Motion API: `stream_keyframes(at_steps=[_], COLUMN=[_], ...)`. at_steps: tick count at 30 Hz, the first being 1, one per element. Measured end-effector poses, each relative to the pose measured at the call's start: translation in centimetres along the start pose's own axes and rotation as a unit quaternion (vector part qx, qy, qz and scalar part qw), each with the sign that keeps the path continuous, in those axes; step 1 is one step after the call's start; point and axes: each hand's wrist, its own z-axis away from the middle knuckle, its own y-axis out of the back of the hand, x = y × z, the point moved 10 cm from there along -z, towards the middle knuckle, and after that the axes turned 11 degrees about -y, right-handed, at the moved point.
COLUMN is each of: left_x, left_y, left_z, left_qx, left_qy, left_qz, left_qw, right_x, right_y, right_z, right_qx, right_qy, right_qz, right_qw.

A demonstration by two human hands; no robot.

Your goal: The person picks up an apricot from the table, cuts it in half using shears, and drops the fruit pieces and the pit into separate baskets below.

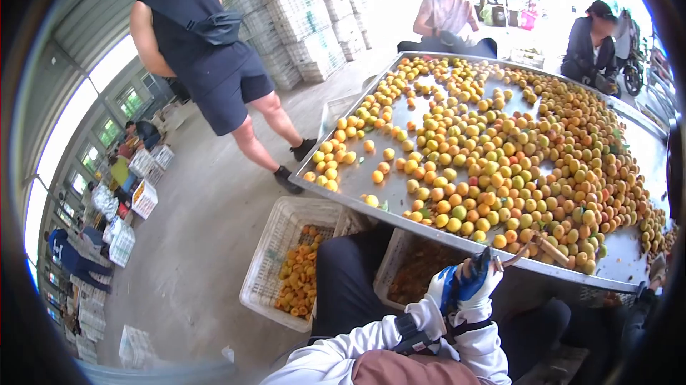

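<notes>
My left hand (446,289) and my right hand (484,283), both in white gloves with blue coating, are close together at the near edge of the metal table (400,222). Their fingers are closed; what lies in them is too small and covered to make out. A thin, curved brown piece (516,256) reaches from beside my right hand toward the table. Beyond it, a short wooden stick (552,250) lies against the apricots (493,163), which are spread loosely over the tabletop, whole and yellow-orange.
Left of my knee stands a white plastic crate (261,271) with split apricots (299,271). Another crate (386,271) with dark brown contents is under the table. A person (204,49) stands at left; two others sit at the far side. Stacked crates (304,21) rise behind.
</notes>
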Motion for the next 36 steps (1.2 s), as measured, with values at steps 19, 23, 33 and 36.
stream_keyframes(at_steps=[19, 23, 33, 36], left_x=[-0.8, 0.3, 4.7, 5.6], left_y=[6.6, 5.9, 7.6, 7.5], left_z=[-1.3, -1.4, -2.0, -2.3], left_qx=[0.141, 0.133, 0.167, 0.148], left_qy=[0.139, 0.135, 0.037, 0.029], left_qz=[0.465, 0.508, 0.308, 0.287], left_qw=[0.863, 0.84, 0.936, 0.946], right_x=[-1.7, -0.2, -2.2, -1.4], right_y=[-0.9, -4.1, 1.5, 0.2], right_z=[1.1, 2.1, 0.6, 1.4], right_qx=[0.037, -0.052, 0.091, 0.095], right_qy=[0.061, 0.089, 0.01, -0.119], right_qz=[0.413, 0.513, 0.291, 0.182], right_qw=[0.908, 0.852, 0.952, 0.971])
